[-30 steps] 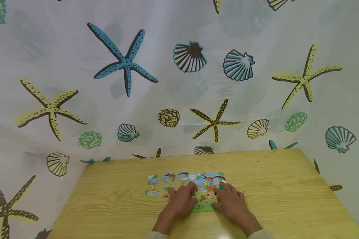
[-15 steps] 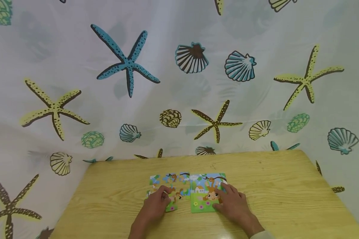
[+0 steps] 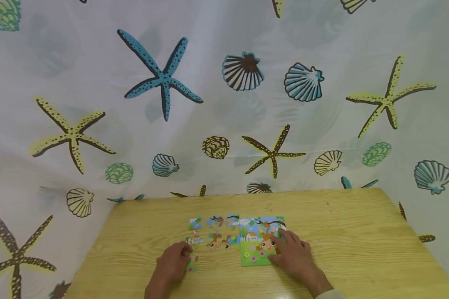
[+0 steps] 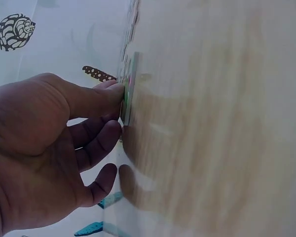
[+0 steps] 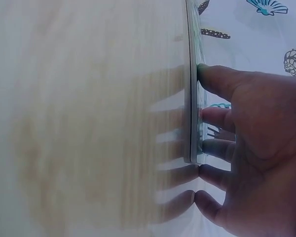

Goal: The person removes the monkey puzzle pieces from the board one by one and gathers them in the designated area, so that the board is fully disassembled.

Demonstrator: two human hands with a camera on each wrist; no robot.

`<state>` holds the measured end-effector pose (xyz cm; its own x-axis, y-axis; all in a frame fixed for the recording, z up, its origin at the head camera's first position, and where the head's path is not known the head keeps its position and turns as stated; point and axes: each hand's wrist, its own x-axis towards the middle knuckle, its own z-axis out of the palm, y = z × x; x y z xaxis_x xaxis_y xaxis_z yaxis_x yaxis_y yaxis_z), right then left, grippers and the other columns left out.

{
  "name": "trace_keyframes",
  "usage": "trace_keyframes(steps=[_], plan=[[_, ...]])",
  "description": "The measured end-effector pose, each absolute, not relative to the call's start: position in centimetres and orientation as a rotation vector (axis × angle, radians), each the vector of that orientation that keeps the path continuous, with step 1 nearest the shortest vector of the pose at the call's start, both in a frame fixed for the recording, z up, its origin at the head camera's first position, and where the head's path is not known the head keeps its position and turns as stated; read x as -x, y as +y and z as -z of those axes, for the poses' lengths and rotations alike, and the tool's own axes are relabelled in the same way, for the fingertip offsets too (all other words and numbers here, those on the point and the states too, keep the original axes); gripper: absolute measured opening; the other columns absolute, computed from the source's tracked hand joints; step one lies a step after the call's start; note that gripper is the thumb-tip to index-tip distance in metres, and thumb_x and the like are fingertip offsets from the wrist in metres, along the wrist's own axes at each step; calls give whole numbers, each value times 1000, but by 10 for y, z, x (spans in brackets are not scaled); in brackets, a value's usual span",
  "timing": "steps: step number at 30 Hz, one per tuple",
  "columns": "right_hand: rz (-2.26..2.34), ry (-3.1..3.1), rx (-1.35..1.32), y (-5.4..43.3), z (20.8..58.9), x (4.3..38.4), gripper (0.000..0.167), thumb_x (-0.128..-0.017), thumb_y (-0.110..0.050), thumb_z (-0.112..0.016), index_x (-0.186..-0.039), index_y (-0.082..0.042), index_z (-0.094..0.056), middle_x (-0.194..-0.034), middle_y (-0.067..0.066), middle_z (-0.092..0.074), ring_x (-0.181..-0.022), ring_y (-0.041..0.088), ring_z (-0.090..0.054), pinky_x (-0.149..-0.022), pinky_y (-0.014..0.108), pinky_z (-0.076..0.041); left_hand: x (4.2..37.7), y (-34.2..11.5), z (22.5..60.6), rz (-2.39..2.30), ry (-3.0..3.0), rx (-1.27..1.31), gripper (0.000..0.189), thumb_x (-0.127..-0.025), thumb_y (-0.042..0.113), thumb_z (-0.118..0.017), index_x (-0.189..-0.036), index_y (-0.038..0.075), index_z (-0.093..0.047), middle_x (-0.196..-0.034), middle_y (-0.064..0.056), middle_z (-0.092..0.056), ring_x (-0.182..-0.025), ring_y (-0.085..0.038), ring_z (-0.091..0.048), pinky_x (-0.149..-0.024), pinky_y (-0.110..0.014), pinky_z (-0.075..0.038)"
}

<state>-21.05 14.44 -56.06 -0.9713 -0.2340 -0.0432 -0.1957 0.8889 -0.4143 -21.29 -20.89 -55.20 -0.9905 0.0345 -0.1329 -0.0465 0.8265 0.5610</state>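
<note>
A monkey picture puzzle board (image 3: 252, 249) lies on the wooden table, printed with a house, flowers and a branch. My right hand (image 3: 293, 255) rests on its right side; in the right wrist view the fingertips (image 5: 207, 74) touch the board's face. My left hand (image 3: 173, 261) pinches a green puzzle piece (image 3: 192, 265) with a pink flower at the lower left of the loose pieces. In the left wrist view the thumb lies on this piece (image 4: 131, 91), near the tabletop; the index finger is partly hidden.
Several loose puzzle pieces (image 3: 220, 241) lie spread out left of the board, in the same picture order. The wooden table (image 3: 351, 245) extends around them. Behind and beside it hangs a white cloth (image 3: 194, 120) with starfish and shells.
My left hand has gone from the board's lower left to the left, carrying the green piece past the loose pieces to their lower left corner. My right hand has stayed on the board.
</note>
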Motion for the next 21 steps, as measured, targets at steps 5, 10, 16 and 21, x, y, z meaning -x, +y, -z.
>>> trace_keyframes(steps=[5, 10, 16, 21], plan=[[638, 2977, 347, 144, 562, 209, 54, -90, -46, -64, -137, -20, -54, -152, 7, -37, -139, 35, -35, -99, 64, -35, 212, -212, 553, -836, 2909, 10, 16, -88, 10, -67, -103, 13, -64, -93, 3, -59, -90, -18, -58, -88, -72, -35], [647, 2966, 335, 144, 561, 210, 55, -90, -45, -64, -137, -20, -53, -153, 7, -37, -140, 35, -34, -100, 64, -34, 213, -205, 552, -965, 2909, 0, 19, -89, 10, -65, -107, 11, -64, -94, -2, -54, -85, -16, -55, -82, -51, -46], [680, 2953, 317, 145, 558, 211, 55, -91, -44, -63, -138, -20, -53, -153, 8, -37, -140, 36, -34, -100, 65, -33, 214, -173, 546, -1144, 2869, -160, 18, -91, 11, -62, -110, 8, -64, -90, -3, -52, -69, -12, -44, -61, -26, -40], [740, 2945, 294, 148, 560, 212, 55, -92, -43, -62, -140, -20, -51, -155, 10, -33, -141, 38, -32, -102, 69, -30, 219, -139, 547, -1104, 2892, -250, 18, -91, 13, -59, -108, 11, -65, -88, 2, -54, -72, -11, -47, -64, -28, -40]])
